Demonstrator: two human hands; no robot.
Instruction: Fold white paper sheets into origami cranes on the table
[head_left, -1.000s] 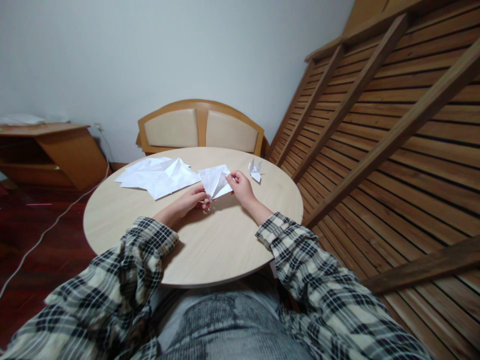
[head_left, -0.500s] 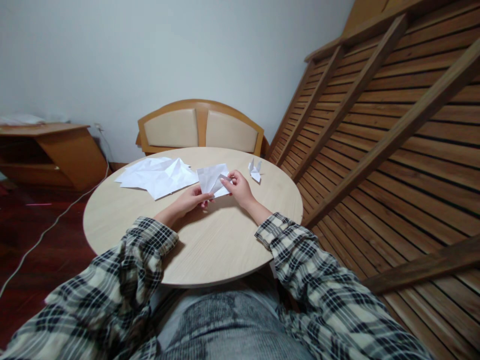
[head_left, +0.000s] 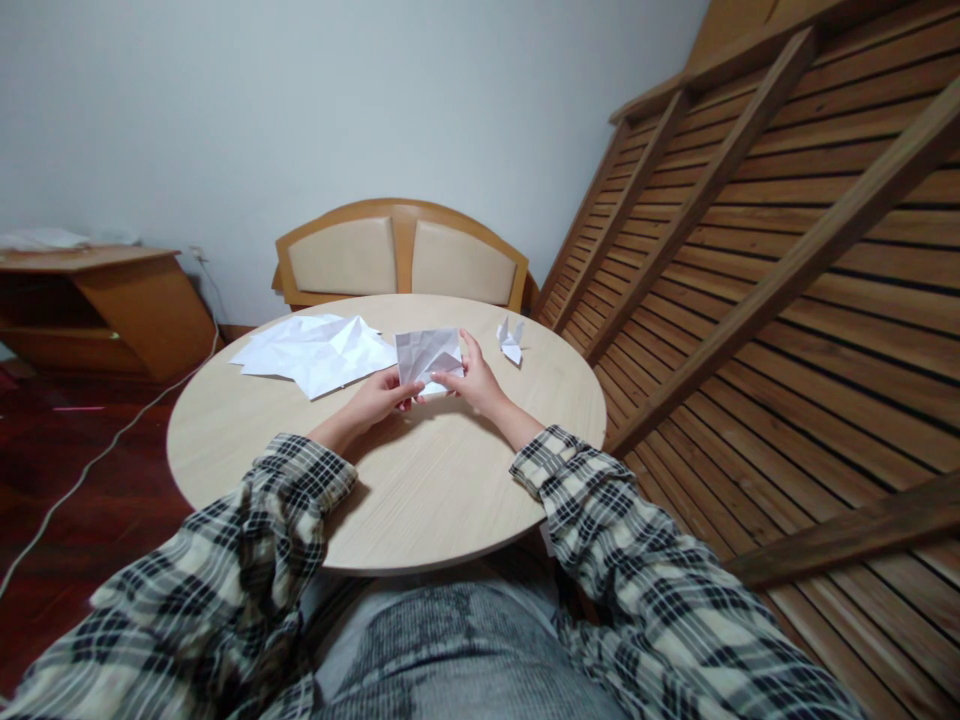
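A creased white sheet of paper (head_left: 427,353) is held upright over the round wooden table (head_left: 420,490). My left hand (head_left: 379,396) pinches its lower left corner. My right hand (head_left: 472,382) grips its right side, thumb on the lower edge and fingers behind the sheet. Both hands are closed on the paper, just above the tabletop.
A pile of crumpled white sheets (head_left: 315,352) lies on the table to the left. A small folded paper figure (head_left: 511,341) stands to the right. A padded wooden chair (head_left: 401,255) sits behind the table. Slatted wooden panelling (head_left: 772,260) runs along the right. A low wooden cabinet (head_left: 105,305) stands far left.
The paper was folded flat and angled toward the right; now it is turned up and faces me squarely. My right hand slid lower and closer to my left hand.
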